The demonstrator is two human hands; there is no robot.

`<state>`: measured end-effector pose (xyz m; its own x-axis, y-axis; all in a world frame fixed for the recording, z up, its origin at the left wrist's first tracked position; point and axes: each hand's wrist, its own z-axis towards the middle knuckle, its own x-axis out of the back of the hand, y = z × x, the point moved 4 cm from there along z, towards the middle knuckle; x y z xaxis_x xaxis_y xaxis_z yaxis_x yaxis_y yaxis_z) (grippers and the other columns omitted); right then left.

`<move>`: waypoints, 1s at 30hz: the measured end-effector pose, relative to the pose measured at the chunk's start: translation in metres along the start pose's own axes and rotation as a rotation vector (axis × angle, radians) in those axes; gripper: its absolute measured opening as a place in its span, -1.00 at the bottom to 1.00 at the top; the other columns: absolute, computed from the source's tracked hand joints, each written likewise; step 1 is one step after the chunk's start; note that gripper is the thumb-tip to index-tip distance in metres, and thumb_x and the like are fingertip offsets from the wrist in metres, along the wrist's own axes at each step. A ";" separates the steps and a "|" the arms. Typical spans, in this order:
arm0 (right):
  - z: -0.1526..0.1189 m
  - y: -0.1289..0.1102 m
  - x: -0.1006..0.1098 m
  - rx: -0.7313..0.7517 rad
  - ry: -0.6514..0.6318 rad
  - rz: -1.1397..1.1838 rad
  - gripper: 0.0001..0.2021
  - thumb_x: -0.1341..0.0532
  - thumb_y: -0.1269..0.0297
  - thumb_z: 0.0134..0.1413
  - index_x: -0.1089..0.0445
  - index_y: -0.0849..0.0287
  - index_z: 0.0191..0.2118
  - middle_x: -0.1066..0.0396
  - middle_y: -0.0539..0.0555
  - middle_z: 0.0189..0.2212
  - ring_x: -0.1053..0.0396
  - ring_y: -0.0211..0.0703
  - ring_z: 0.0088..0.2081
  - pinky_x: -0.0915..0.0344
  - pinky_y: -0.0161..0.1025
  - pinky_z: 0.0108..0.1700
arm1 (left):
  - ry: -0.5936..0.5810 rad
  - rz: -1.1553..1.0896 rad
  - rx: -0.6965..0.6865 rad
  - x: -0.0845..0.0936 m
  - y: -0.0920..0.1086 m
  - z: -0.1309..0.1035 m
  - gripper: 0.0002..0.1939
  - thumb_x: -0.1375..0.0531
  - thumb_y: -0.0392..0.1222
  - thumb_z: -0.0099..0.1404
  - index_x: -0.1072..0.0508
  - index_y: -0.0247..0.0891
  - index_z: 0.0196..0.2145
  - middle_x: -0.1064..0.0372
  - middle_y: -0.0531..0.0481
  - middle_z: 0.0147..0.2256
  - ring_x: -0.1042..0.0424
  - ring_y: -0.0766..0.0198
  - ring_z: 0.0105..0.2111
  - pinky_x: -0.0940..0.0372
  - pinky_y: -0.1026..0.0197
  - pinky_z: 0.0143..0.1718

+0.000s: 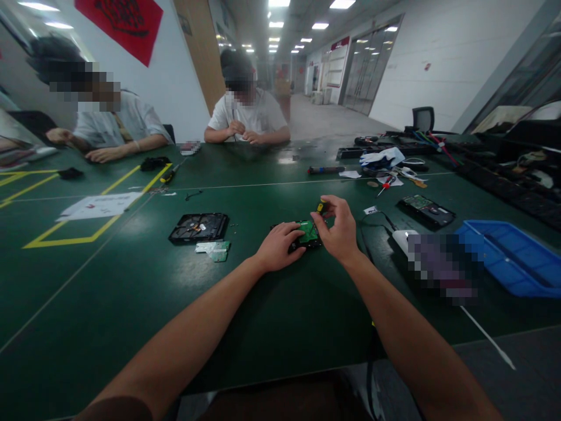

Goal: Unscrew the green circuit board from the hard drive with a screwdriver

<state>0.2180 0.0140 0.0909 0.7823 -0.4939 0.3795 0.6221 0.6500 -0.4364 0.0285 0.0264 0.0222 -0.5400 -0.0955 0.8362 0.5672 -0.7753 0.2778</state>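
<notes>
A hard drive (309,233) lies on the green tabletop, its green circuit board facing up. My left hand (279,247) grips the drive's left side, with fingers over the top and the thumb along the near edge. Above the drive's right end, my right hand (340,233) is closed around a small screwdriver (322,206) with a yellow and black handle. Its tip is hidden, so contact with the board cannot be made out. To the left rests another hard drive (199,227), with a detached circuit board (214,250) beside its near edge and tiny screws nearby.
At right are a third hard drive (427,210), a cabled, partly blurred device (403,238) and a blue plastic tray (517,257). Farther back lie a red screwdriver (387,185) and gloves (382,158). Two people (248,117) sit across the table, near a yellow-handled screwdriver (169,174).
</notes>
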 end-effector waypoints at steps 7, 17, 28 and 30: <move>0.000 0.001 0.000 -0.005 0.005 0.006 -0.57 -0.32 0.21 0.27 -0.27 -0.06 0.19 -0.43 0.12 0.03 -0.49 0.00 -0.10 -0.56 0.06 -0.08 | 0.011 -0.007 -0.003 -0.001 0.001 0.000 -0.54 -0.27 0.00 0.38 -0.43 -0.19 0.17 -0.36 -0.24 0.22 -0.33 -0.11 0.26 -0.23 -0.31 0.31; 0.000 -0.006 -0.002 0.007 -0.076 0.084 -0.58 -0.21 0.28 0.34 -0.22 -0.07 0.26 -0.42 0.15 0.13 -0.49 0.04 0.06 -0.55 0.08 0.03 | 0.009 0.007 0.000 -0.001 0.000 0.000 -0.54 -0.25 0.03 0.40 -0.44 -0.21 0.16 -0.36 -0.24 0.23 -0.33 -0.11 0.27 -0.22 -0.31 0.32; 0.000 -0.001 -0.002 -0.007 -0.078 0.070 -0.57 -0.13 0.27 0.40 -0.21 -0.07 0.32 -0.43 0.15 0.16 -0.51 0.02 0.03 -0.54 0.09 0.07 | 0.006 -0.005 0.003 0.002 0.003 0.000 -0.55 -0.26 0.03 0.40 -0.45 -0.20 0.15 -0.36 -0.25 0.22 -0.34 -0.12 0.26 -0.23 -0.30 0.32; 0.000 -0.005 -0.002 -0.003 -0.082 0.070 -0.57 -0.12 0.26 0.40 -0.20 -0.08 0.32 -0.42 0.15 0.17 -0.49 0.03 0.05 -0.53 0.11 0.08 | 0.007 -0.010 0.007 0.002 0.003 0.000 -0.55 -0.26 0.02 0.39 -0.45 -0.20 0.15 -0.37 -0.25 0.22 -0.34 -0.13 0.26 -0.22 -0.31 0.32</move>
<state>0.2138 0.0121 0.0924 0.8186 -0.3989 0.4133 0.5665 0.6795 -0.4662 0.0289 0.0243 0.0248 -0.5501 -0.0927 0.8300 0.5660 -0.7721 0.2889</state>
